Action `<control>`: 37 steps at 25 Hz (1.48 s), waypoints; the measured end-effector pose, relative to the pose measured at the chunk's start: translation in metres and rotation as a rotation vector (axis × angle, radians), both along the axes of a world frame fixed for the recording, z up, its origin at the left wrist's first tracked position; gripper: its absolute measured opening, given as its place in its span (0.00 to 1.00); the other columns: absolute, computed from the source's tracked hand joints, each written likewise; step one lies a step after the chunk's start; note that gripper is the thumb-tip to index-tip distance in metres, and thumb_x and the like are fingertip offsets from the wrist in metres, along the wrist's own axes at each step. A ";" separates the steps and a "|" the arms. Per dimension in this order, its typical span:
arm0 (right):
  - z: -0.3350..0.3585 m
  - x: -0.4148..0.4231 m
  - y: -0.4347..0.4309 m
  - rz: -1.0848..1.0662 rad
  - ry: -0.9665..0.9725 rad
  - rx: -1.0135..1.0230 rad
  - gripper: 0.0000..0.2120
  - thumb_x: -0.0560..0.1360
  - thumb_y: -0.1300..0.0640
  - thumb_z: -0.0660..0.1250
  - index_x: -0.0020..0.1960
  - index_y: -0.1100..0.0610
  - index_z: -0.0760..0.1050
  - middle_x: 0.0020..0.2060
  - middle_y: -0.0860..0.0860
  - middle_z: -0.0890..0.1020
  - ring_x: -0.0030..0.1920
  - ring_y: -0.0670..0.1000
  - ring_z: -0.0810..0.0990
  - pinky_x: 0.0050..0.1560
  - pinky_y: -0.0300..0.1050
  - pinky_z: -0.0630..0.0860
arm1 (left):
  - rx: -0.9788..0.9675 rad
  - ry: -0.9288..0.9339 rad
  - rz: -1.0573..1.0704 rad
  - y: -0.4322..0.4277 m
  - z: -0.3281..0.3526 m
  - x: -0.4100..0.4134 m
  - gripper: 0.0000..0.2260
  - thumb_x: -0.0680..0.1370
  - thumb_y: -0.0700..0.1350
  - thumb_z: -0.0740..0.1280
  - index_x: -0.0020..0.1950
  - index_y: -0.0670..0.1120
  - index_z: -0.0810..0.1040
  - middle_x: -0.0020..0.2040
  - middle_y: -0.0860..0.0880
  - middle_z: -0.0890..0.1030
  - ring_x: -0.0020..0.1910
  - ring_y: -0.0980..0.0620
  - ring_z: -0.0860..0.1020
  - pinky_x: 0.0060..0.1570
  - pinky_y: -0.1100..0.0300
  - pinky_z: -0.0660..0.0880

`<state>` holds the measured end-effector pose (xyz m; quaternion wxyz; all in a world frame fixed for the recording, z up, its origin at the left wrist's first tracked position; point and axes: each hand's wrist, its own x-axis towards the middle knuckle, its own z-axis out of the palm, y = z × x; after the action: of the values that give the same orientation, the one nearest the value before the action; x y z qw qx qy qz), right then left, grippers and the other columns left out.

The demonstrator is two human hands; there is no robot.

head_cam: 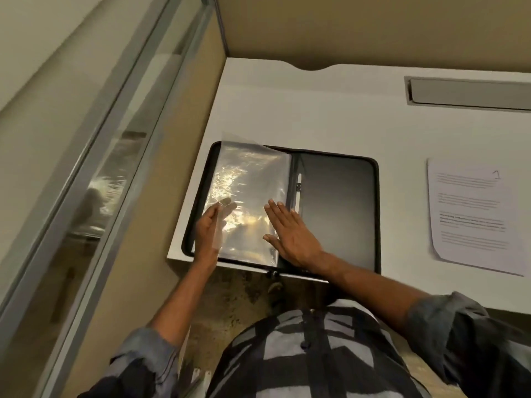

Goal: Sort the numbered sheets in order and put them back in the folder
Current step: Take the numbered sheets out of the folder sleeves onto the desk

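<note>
From where I stood, the white desk (330, 110) offered open surface behind the open black zip-edged folder (339, 202), and a bare strip between it and the white printed sheet (471, 214) to the right. A tan partition panel (186, 139) walled the left side just beside the folder. Another closed the back, beyond a grey recessed slot (471, 91).

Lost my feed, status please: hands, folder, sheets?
Hands: right hand flat on the clear sleeves, left hand partly under the top one. On desk: open zip folder, sheet marked 1 to its right. Nothing blocking.
</note>
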<state>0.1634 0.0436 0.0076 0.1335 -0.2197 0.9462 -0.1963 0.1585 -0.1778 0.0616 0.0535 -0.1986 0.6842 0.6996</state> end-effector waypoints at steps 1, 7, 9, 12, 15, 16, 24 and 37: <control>-0.002 -0.001 -0.009 0.036 -0.005 0.006 0.34 0.85 0.39 0.48 0.83 0.53 0.39 0.82 0.51 0.39 0.82 0.52 0.38 0.80 0.51 0.39 | 0.011 -0.035 0.031 -0.013 -0.002 0.002 0.17 0.85 0.51 0.61 0.68 0.43 0.79 0.60 0.48 0.85 0.61 0.55 0.82 0.56 0.66 0.78; -0.015 -0.005 -0.043 0.179 -0.061 0.035 0.37 0.85 0.39 0.53 0.83 0.54 0.40 0.82 0.52 0.39 0.82 0.53 0.38 0.80 0.50 0.41 | 0.027 -0.272 0.181 -0.075 -0.043 0.007 0.30 0.86 0.62 0.46 0.74 0.45 0.74 0.68 0.49 0.79 0.69 0.51 0.74 0.71 0.53 0.65; -0.020 -0.005 -0.049 0.217 -0.074 0.076 0.37 0.84 0.39 0.54 0.84 0.54 0.40 0.82 0.53 0.39 0.82 0.55 0.38 0.80 0.52 0.42 | -0.157 -0.261 0.139 -0.082 -0.055 0.009 0.24 0.86 0.58 0.54 0.74 0.45 0.73 0.68 0.48 0.79 0.70 0.47 0.75 0.68 0.53 0.69; -0.030 -0.006 -0.051 0.260 -0.084 0.150 0.38 0.84 0.39 0.55 0.83 0.55 0.41 0.82 0.53 0.38 0.82 0.55 0.37 0.82 0.55 0.42 | -0.548 -0.265 -0.108 -0.079 -0.061 0.013 0.26 0.82 0.54 0.68 0.77 0.46 0.68 0.69 0.47 0.76 0.67 0.46 0.74 0.66 0.52 0.72; -0.033 -0.007 -0.050 0.269 -0.102 0.156 0.37 0.84 0.39 0.54 0.84 0.55 0.42 0.82 0.53 0.39 0.82 0.54 0.36 0.82 0.54 0.41 | -0.754 -0.283 -0.249 -0.073 -0.060 0.012 0.35 0.78 0.55 0.73 0.80 0.46 0.64 0.71 0.45 0.73 0.68 0.43 0.72 0.69 0.44 0.71; -0.031 -0.008 -0.049 0.269 -0.105 0.139 0.37 0.84 0.39 0.54 0.84 0.55 0.42 0.82 0.52 0.39 0.82 0.54 0.37 0.81 0.53 0.40 | -0.739 -0.306 -0.258 -0.073 -0.060 0.009 0.36 0.77 0.55 0.74 0.79 0.46 0.64 0.71 0.44 0.73 0.68 0.42 0.73 0.69 0.43 0.71; -0.011 -0.018 -0.042 -0.068 -0.291 -0.238 0.33 0.85 0.41 0.53 0.84 0.55 0.47 0.83 0.51 0.47 0.82 0.49 0.44 0.82 0.51 0.48 | -0.528 -0.183 -0.196 -0.045 -0.038 0.002 0.12 0.79 0.46 0.71 0.62 0.48 0.78 0.54 0.47 0.80 0.52 0.47 0.80 0.45 0.58 0.76; 0.071 -0.010 0.032 -0.656 -0.217 -0.891 0.15 0.85 0.44 0.54 0.67 0.47 0.71 0.59 0.43 0.80 0.60 0.47 0.82 0.59 0.54 0.82 | -0.346 0.188 -0.646 0.093 0.004 0.041 0.21 0.83 0.53 0.66 0.75 0.55 0.65 0.66 0.54 0.75 0.62 0.56 0.77 0.60 0.56 0.80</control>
<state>0.1533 0.0758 0.0787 0.0562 0.0724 0.7716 -0.6294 0.1999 -0.0847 0.0652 0.1740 0.0866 0.8216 0.5359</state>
